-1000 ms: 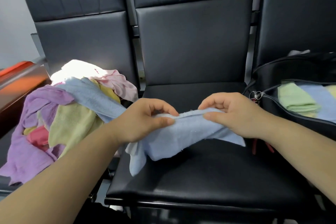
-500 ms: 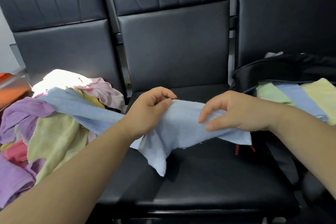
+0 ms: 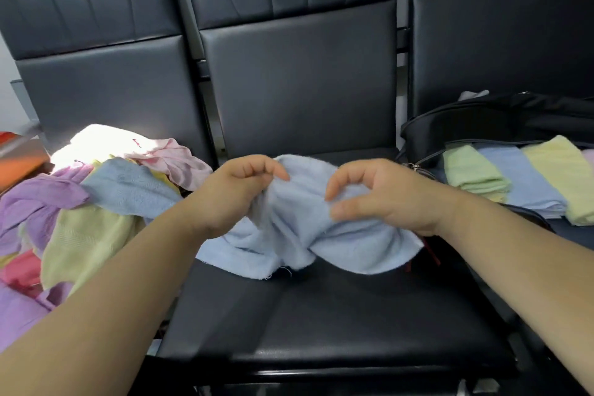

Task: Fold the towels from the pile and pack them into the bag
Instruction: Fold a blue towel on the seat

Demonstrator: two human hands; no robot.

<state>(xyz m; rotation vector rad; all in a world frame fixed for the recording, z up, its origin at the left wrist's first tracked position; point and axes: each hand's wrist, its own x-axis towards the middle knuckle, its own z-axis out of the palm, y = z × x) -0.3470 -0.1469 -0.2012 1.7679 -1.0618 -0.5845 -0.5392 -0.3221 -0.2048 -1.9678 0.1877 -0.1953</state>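
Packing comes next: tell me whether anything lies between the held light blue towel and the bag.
Nothing visible does. The left hand and right hand hold the light blue towel just beside the open bag, where folded towels already lie.

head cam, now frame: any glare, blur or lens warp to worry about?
Head view: the white towel on the pile is blown out by a bright patch, texture gone. Head view: the light blue towel held by the left hand and right hand is evenly lit but soft. Head view: chair backs bow from the wide lens.
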